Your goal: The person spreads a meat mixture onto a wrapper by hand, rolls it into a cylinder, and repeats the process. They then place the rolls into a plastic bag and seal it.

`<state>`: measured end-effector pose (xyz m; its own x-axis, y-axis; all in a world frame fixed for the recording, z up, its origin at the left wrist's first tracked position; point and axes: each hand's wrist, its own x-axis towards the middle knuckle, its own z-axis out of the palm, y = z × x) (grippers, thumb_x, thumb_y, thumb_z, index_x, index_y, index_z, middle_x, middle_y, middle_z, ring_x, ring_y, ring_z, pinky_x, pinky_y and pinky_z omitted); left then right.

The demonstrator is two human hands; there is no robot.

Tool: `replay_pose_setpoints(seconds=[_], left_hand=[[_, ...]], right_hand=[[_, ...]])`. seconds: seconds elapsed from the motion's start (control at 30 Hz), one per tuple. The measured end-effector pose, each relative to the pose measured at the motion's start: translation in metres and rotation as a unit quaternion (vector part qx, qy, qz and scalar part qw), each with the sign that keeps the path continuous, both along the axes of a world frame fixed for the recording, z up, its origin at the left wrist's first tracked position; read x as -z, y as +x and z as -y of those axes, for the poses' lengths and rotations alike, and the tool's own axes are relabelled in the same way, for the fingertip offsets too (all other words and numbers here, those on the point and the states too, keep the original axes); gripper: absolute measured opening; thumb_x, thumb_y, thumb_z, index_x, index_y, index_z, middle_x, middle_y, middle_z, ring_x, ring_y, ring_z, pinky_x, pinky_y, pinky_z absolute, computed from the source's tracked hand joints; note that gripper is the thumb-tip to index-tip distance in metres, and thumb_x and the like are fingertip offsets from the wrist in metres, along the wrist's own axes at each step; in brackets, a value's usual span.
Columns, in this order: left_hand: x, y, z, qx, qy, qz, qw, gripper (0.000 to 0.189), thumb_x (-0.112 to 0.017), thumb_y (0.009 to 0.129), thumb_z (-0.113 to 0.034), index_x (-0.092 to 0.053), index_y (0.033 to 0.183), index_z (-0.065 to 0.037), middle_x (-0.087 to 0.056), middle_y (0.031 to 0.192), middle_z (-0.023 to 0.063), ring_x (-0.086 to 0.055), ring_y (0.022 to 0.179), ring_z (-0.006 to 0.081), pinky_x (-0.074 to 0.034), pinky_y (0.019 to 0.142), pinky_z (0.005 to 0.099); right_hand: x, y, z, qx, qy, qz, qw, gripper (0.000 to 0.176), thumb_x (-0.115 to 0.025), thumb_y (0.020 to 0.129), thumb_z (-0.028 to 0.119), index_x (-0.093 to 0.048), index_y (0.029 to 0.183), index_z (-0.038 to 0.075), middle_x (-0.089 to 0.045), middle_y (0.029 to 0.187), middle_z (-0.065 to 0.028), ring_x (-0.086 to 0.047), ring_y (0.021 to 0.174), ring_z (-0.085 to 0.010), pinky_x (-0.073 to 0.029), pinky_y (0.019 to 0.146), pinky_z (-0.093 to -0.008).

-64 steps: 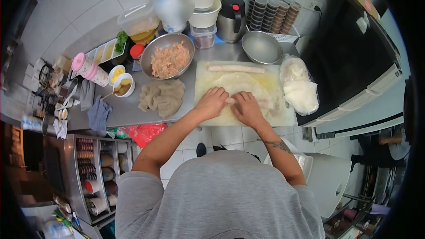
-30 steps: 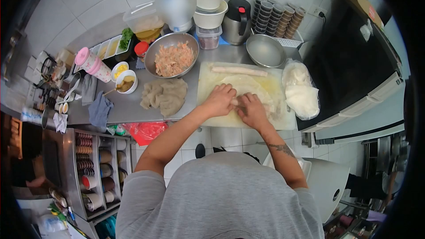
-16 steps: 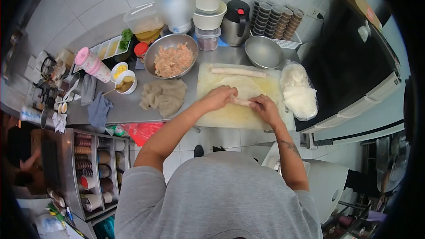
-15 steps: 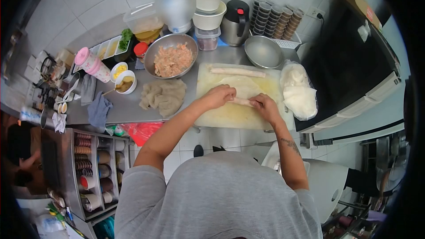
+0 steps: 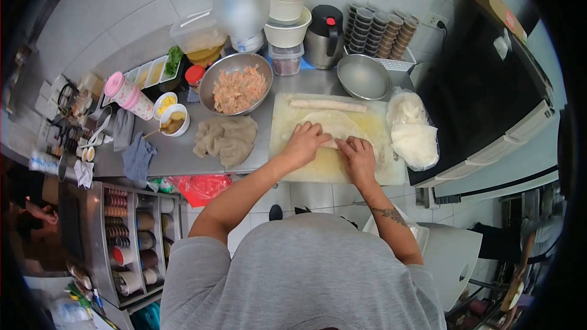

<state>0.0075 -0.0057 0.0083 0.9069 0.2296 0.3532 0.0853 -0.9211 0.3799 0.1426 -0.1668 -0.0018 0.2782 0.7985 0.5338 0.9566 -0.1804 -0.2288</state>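
Observation:
A pale wrapper sheet point(image 5: 333, 121) lies on the cutting board point(image 5: 382, 174), with its near edge rolled up under my fingers. My left hand point(image 5: 306, 142) curls over the left part of this roll. Beside it, my right hand point(image 5: 358, 156) presses its bent fingers on the right part, close to the left fingertips. Much of the roll is hidden beneath both hands. Along the board's far edge rests a long finished roll point(image 5: 327, 105). To the right is a plastic bag holding a stack of white wrappers point(image 5: 414, 143).
A metal bowl of orange-pink filling point(image 5: 239, 90) stands behind left, near a crumpled beige cloth point(image 5: 226, 140). Another metal bowl point(image 5: 364, 77) sits behind the board. Small white bowls point(image 5: 175, 121), a blue cloth point(image 5: 140, 157) and a steel jug point(image 5: 324, 36) share the counter.
My hands have come closer together over the roll, the right one shifting left. The near edge of the wrapper is now more covered by my fingers.

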Motion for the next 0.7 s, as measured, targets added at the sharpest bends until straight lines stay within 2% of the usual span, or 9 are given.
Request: replay_pose_setpoints(seconds=[0.1, 0.17, 0.33, 0.43, 0.47, 0.57, 0.7], left_hand=[[0.004, -0.005, 0.011, -0.006, 0.017, 0.025, 1.0, 0.035, -0.057, 0.078, -0.002, -0.064, 0.11, -0.015, -0.053, 0.097, 0.0046, -0.048, 0.097, 0.0256, -0.035, 0.083, 0.0377], [0.005, -0.007, 0.011, -0.018, -0.002, 0.029, 0.999, 0.037, -0.056, 0.079, -0.001, -0.064, 0.112, -0.016, -0.053, 0.097, 0.0043, -0.048, 0.096, 0.0252, -0.035, 0.082, 0.0376], [0.009, -0.005, 0.005, -0.023, -0.003, 0.001, 1.0, 0.032, -0.056, 0.084, -0.006, -0.065, 0.111, -0.018, -0.054, 0.1, 0.0042, -0.048, 0.098, 0.0252, -0.034, 0.084, 0.0375], [0.013, 0.002, -0.001, -0.024, -0.004, -0.017, 1.0, 0.032, -0.055, 0.085, -0.006, -0.065, 0.113, -0.018, -0.055, 0.101, 0.0043, -0.049, 0.099, 0.0256, -0.035, 0.086, 0.0377], [0.014, 0.004, -0.003, -0.024, -0.003, -0.019, 1.0, 0.032, -0.055, 0.085, -0.005, -0.065, 0.113, -0.018, -0.055, 0.101, 0.0043, -0.049, 0.099, 0.0258, -0.035, 0.086, 0.0378], [0.009, 0.01, -0.011, -0.019, -0.034, -0.061, 0.997, 0.037, -0.055, 0.082, -0.002, -0.065, 0.114, -0.017, -0.055, 0.104, 0.0049, -0.049, 0.1, 0.0261, -0.035, 0.085, 0.0386], [0.001, 0.005, 0.0, -0.026, 0.044, 0.02, 0.998, 0.044, -0.055, 0.077, 0.0, -0.062, 0.118, -0.016, -0.053, 0.108, 0.0058, -0.048, 0.101, 0.0258, -0.035, 0.085, 0.0391]], right_hand=[[-0.001, 0.005, 0.003, -0.001, -0.019, 0.017, 1.0, 0.031, -0.064, 0.08, 0.011, -0.068, 0.111, 0.017, -0.06, 0.098, -0.003, -0.055, 0.093, -0.0251, -0.045, 0.083, -0.0386], [-0.004, 0.012, 0.009, 0.001, -0.037, -0.041, 0.998, 0.03, -0.064, 0.081, 0.012, -0.068, 0.11, 0.016, -0.061, 0.096, -0.0045, -0.056, 0.091, -0.0264, -0.047, 0.08, -0.0379], [-0.006, 0.029, 0.019, 0.043, -0.085, -0.105, 0.99, 0.031, -0.066, 0.079, 0.01, -0.067, 0.11, 0.013, -0.061, 0.099, -0.0052, -0.057, 0.091, -0.0278, -0.047, 0.08, -0.039], [-0.012, 0.012, 0.009, 0.001, 0.025, 0.003, 1.0, 0.035, -0.066, 0.077, 0.009, -0.065, 0.112, 0.011, -0.06, 0.102, -0.0074, -0.056, 0.093, -0.0293, -0.047, 0.082, -0.0387], [-0.009, 0.007, 0.007, -0.038, 0.002, 0.002, 0.999, 0.041, -0.066, 0.076, 0.008, -0.063, 0.117, 0.011, -0.059, 0.106, -0.0089, -0.055, 0.097, -0.0293, -0.044, 0.087, -0.0393], [-0.004, -0.004, -0.003, -0.016, 0.007, 0.028, 0.999, 0.044, -0.064, 0.076, 0.007, -0.062, 0.119, 0.011, -0.058, 0.108, -0.0081, -0.053, 0.101, -0.0271, -0.042, 0.09, -0.0401], [0.003, 0.008, -0.008, -0.013, -0.033, 0.033, 0.999, 0.043, -0.061, 0.077, 0.008, -0.062, 0.119, 0.012, -0.059, 0.109, -0.0063, -0.052, 0.104, -0.0262, -0.04, 0.092, -0.041]])
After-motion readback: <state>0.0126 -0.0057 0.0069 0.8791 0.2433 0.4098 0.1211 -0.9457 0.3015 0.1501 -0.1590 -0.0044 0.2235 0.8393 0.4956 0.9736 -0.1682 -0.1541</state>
